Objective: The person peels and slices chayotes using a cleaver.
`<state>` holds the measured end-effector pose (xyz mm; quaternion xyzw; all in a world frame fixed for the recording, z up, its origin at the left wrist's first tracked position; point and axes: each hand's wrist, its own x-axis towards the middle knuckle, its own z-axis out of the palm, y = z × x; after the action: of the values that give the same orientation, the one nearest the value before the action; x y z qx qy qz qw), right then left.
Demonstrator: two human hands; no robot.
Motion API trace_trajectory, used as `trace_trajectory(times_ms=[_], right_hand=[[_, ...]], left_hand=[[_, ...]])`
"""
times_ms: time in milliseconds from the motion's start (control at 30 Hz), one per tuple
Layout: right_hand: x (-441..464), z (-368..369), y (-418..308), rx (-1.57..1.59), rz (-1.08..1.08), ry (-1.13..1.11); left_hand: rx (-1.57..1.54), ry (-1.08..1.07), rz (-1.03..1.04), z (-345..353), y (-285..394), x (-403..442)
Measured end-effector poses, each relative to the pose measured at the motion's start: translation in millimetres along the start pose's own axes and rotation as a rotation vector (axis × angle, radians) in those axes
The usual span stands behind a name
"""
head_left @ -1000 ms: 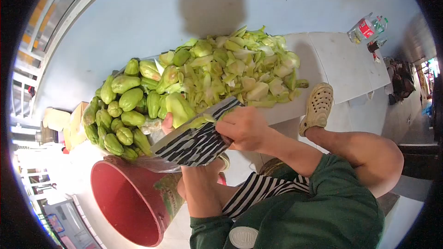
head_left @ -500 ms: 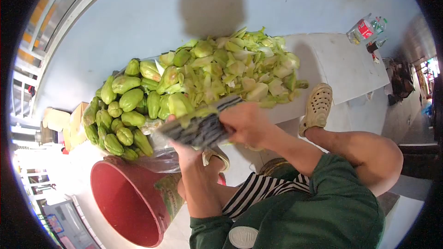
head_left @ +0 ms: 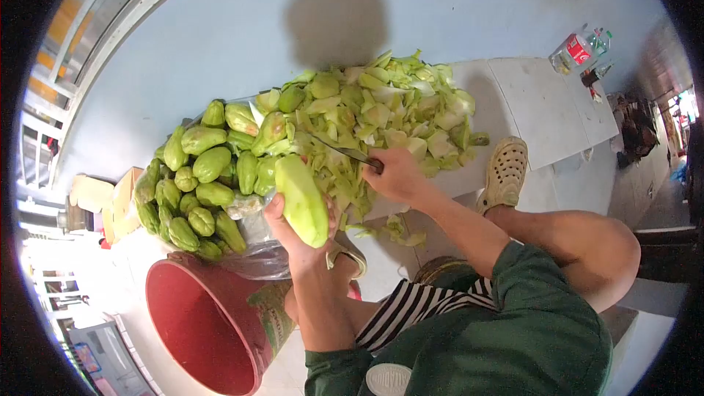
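Head view has the left hand (head_left: 293,231) curled around a pale green fruit (head_left: 302,202), thumb on one side and fingers on the other, holding it tilted above the near edge of the ledge (head_left: 543,114). The right hand (head_left: 397,178) is closed on the handle of a knife (head_left: 353,153), its blade angled away from the left hand over heaped parings (head_left: 341,121). The fruit's smooth surface may be wet; if so, it could twist or slip under pressure, and a blade brought across it could skid into the bare left fingers. A loosened grip could drop it to the floor or into the red bucket (head_left: 246,290) nearby. Parings on the floor (head_left: 396,231) could slide beneath a shoe (head_left: 356,260). A knock to the whole green fruits (head_left: 213,165), piled near the ledge's edge, could set some rolling off.
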<state>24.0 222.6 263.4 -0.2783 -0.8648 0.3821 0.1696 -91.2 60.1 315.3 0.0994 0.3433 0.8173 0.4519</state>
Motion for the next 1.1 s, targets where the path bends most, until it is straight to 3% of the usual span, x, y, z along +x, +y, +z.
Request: trace_trajectory(times_ms=[67,100,200,233,300,333,367,400,433,533,700,933,1033,1100], right_hand=[[-1.9,-2.6,0.6,0.038,0.047,-0.008],[-11.1,-1.8,-5.7,0.091,0.113,-0.01],[-19.4,-4.4,-15.2,0.129,-0.002,-0.03],[-22.0,-5.4,-18.8,0.133,-0.005,-0.033],[-29.7,-5.8,-25.0,-0.015,-0.381,0.0],[-33.0,-3.7,-28.0,-0.012,-0.379,-0.003],[-35.2,-0.4,-32.1,-0.039,-0.544,0.086],[-37.0,3.2,-35.6,-0.068,-0.711,0.178],[-40.3,7.0,-38.1,-0.066,-0.712,0.176],[-46.8,21.7,-42.7,-0.14,-0.836,0.209],[-50.5,23.1,-47.2,-0.191,-0.835,0.198],[-38.2,23.7,-25.4,-0.153,-0.659,0.128],[-45.3,21.0,-36.5,-0.104,-0.66,0.119],[-44.6,20.7,-38.5,-0.094,-0.66,0.126]], left_hand=[[-0.276,0.062,0.027,1.6,-1.8,-0.8],[-0.27,0.084,0.018,-2.7,-1.4,-5.1],[-0.308,-0.185,0.03,-8.0,3.7,10.1],[-0.305,-0.182,0.034,-5.5,0.9,12.3],[-0.204,0.479,0.219,25.8,-0.6,12.3],[-0.198,0.488,0.204,8.9,-2.6,13.7],[-0.197,0.492,0.205,-10.5,-3.1,12.8],[-0.243,0.334,0.128,-20.2,0.6,11.4],[-0.288,0.177,0.05,-27.5,1.3,10.0],[-0.351,0.247,0.062,-33.6,-8.1,14.3],[-0.495,0.242,0.063,-37.6,-13.5,16.0],[-0.363,0.327,0.116,-31.7,-7.9,11.8],[-0.41,0.25,0.091,-24.2,-7.2,8.8],[-0.45,0.327,0.053,-24.1,-8.3,8.6]])
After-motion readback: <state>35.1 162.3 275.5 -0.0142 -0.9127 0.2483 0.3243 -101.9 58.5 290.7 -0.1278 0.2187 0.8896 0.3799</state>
